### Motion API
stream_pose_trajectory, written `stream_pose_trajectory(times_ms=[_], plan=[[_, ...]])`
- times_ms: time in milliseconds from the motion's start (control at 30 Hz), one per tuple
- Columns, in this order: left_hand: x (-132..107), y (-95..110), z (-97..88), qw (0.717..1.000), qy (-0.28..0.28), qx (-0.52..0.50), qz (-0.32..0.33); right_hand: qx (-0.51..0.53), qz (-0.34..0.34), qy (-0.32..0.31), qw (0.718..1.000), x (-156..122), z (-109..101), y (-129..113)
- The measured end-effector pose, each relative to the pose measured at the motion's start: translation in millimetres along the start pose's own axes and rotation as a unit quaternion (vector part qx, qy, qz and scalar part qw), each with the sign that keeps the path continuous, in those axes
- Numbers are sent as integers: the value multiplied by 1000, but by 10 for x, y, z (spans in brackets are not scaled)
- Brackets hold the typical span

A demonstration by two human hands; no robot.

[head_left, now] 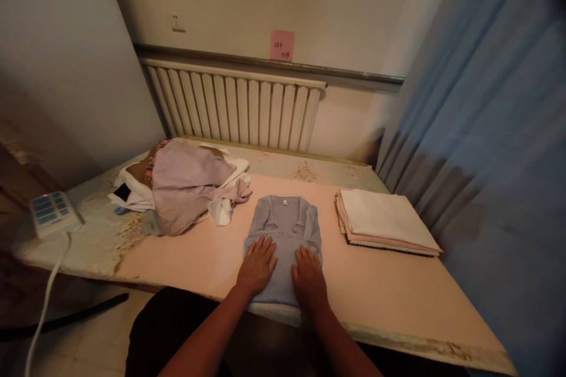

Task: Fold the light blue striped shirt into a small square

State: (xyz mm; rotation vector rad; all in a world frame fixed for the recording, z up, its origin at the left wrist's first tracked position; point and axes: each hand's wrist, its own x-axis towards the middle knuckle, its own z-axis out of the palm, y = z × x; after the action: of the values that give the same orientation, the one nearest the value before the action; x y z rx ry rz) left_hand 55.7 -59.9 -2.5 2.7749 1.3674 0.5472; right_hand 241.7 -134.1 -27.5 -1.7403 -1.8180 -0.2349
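Note:
A blue-grey collared knit top [286,224] lies folded into a neat rectangle near the table's front edge, its neck opening and small label facing away from me. My left hand [257,263] rests flat on its left side, fingers stretched out. On the right side of the same top lies my right hand [308,277], palm down with the fingers apart. Neither hand grips the cloth. The lower ribbed hem shows between my wrists, close to the edge.
A loose heap of clothes [190,182] sits at the left back. To the right is a stack of folded garments [389,218], white on top. A white power strip [53,214] with its cable lies far left. A radiator [239,106] stands behind the table; a blue curtain [499,147] hangs right.

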Motion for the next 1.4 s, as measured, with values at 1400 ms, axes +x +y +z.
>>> stream_pose_trajectory(times_ms=[1400], plan=[[-12,-18,-18,1000,-1,-12,-6,-49,-34,37,998,-34,135,88]])
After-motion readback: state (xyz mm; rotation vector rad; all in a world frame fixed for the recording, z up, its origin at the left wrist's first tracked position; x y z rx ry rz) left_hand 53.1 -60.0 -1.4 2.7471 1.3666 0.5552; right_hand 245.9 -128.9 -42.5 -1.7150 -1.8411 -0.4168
